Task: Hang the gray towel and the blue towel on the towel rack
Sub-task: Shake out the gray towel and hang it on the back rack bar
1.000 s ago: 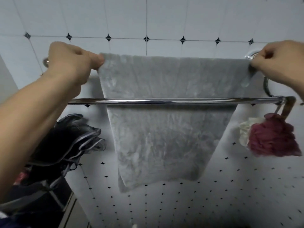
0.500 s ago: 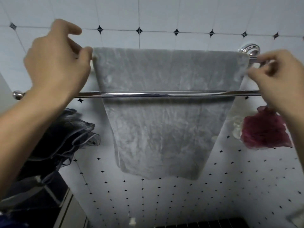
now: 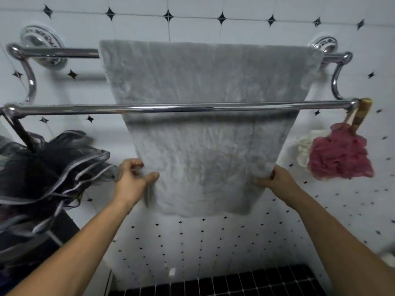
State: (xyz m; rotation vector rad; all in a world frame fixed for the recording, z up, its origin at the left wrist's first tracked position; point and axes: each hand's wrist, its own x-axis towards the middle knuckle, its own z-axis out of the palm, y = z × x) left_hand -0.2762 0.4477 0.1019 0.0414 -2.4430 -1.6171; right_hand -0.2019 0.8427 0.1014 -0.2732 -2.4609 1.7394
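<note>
A gray fluffy cloth towel [image 3: 205,82] hangs spread flat over the rear, upper bar [image 3: 64,52] of a shiny chrome double-bar towel rack [image 3: 339,82] fixed to the tiled wall. It drops behind the rack's front, lower bar [image 3: 64,108], which crosses it about halfway down. Its bottom edge hangs free and slightly uneven below. The left hand [image 3: 130,180] pinches the towel's lower left edge, and the right hand [image 3: 275,180] grips its lower right edge, with both thumbs on the front face.

towel rack [image 3: 85,108]: rear bar [image 3: 64,52] mid-span under gray towel [image 3: 205,82] | black pouf [image 3: 42,167]: cut off left
</note>
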